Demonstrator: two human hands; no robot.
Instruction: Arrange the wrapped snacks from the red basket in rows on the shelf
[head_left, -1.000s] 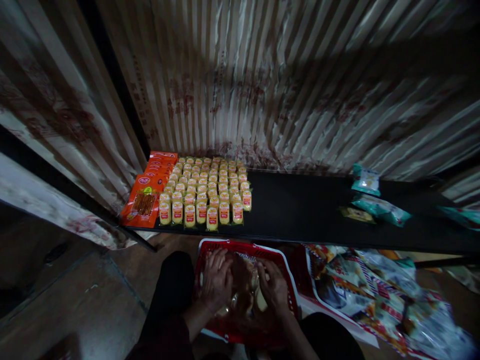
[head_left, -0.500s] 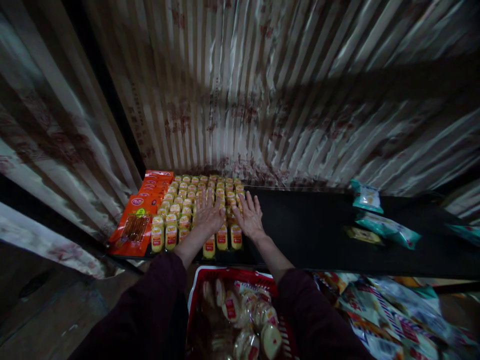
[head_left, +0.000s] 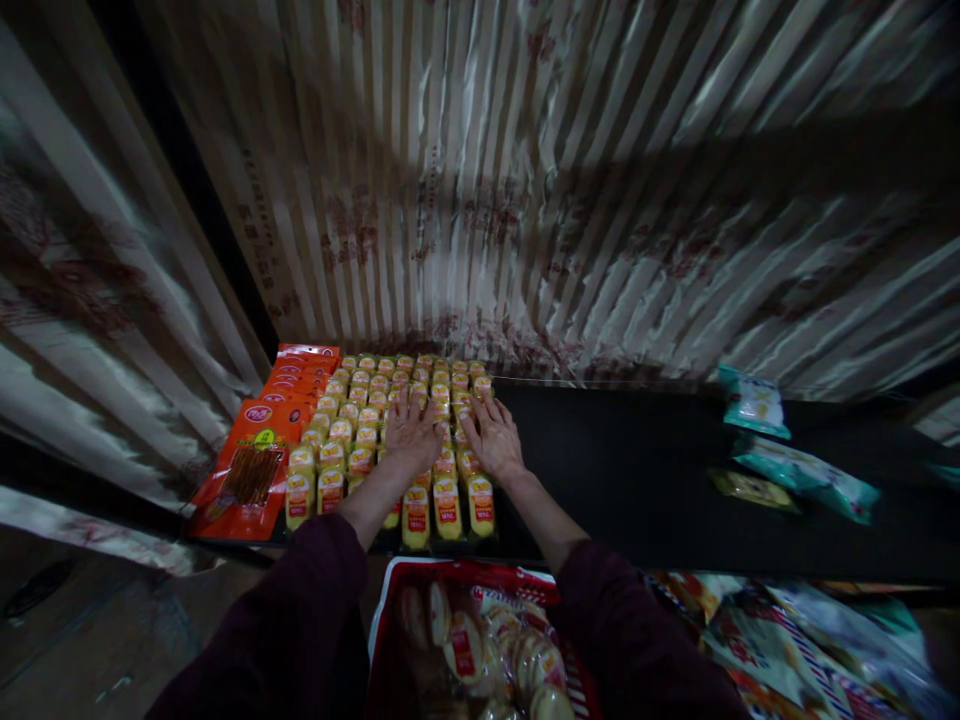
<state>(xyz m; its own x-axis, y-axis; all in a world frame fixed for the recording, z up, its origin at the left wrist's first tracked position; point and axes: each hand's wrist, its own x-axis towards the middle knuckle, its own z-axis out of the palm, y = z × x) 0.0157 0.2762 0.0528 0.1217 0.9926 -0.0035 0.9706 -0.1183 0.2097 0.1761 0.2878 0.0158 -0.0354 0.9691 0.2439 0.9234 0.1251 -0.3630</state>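
Rows of small yellow wrapped cakes (head_left: 448, 508) with red and white labels cover the left part of a black shelf (head_left: 600, 480). My left hand (head_left: 413, 432) lies flat over the middle rows, fingers stretched away from me. On the right side of the block, my right hand (head_left: 493, 438) rests with its fingers spread over the outermost rows. Neither hand is wrapped round a packet. Left of the cakes lie overlapping orange snack bags (head_left: 251, 470), the front one with a window showing brown sticks.
Below the shelf edge, a red basket (head_left: 390, 580) holds several round wrapped pastries (head_left: 465, 650). Teal packets (head_left: 806, 475) and a small yellowish packet (head_left: 754, 490) lie on the right of the shelf. More bags (head_left: 817, 640) are heaped lower right. Striped sheeting (head_left: 465, 200) hangs behind.
My right hand has shifted slightly left and onto the right-hand rows. My left hand stays over the cakes. The view has tilted and moved a little closer.
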